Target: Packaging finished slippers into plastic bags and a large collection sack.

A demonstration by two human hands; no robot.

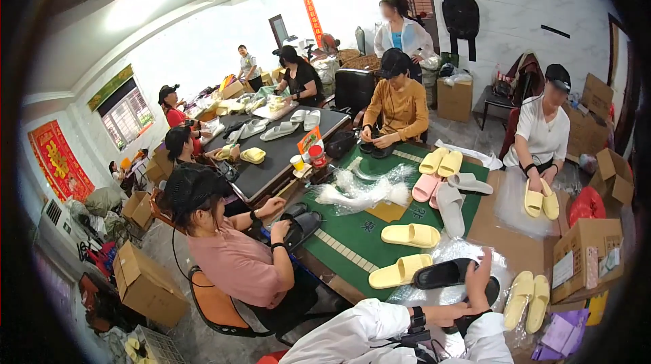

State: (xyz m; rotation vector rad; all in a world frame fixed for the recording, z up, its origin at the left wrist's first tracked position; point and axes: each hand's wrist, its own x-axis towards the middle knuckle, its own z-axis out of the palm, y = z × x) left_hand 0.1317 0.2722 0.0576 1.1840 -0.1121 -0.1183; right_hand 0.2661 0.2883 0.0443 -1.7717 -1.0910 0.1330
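Note:
My right hand (479, 281) is raised over the table's near edge, fingers stretched upward and not closed on anything I can see. It overlaps the end of a black slipper (437, 274), which lies on clear plastic wrap (468, 250). A second dark slipper (494, 289) shows partly behind that hand. My left hand (442, 314) reaches across toward my right wrist, where its fingers are hidden. Both arms wear white sleeves and black wristbands. Left of the black slipper are two yellow slippers, one (400, 271) close beside it and another (410, 235) farther off.
Yellow slippers (527, 301) and purple packets (561, 333) lie at right, near a cardboard box (586, 259). Pink, grey and yellow slippers stack on the green mat (352, 242), beside plastic bags (363, 187). Co-workers handle slippers around the table; one in pink (237, 255) sits at left.

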